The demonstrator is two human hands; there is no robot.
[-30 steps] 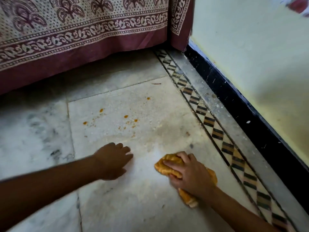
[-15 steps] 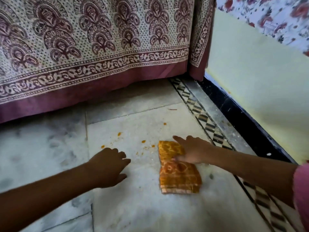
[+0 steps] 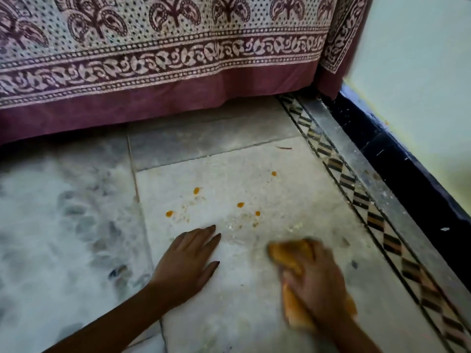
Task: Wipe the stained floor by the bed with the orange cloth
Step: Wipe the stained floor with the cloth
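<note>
While the right hand (image 3: 314,284) lay pressed flat over the crumpled orange cotton cloth (image 3: 290,256), fingers curled around its bunched near end, both were blurred, so the exact hold on the fabric could not be told beyond that clamping press. That cloth sat on the pale marble floor tile (image 3: 254,314) at the near right, just short of the mess. Further left, the left hand (image 3: 190,261) rested palm down with fingers loosely spread, holding nothing, apparently bracing the person's weight.

Beyond both hands, toward the bed, the small orange drops and crumbs of the stain (image 3: 239,205) dotted the tile, well apart from the cloth and seemingly untouched. At the far side hung the maroon-bordered block-printed bedsheet (image 3: 163,72); to the right ran the black-and-tan diamond floor border (image 3: 356,197) beside the dark skirting (image 3: 397,159).

Judging by this, wiping was underway but had not reached the spots. The next stroke called for pushing the cloth away and leftward across them, with steady downward pressure.

No containers were in view.
</note>
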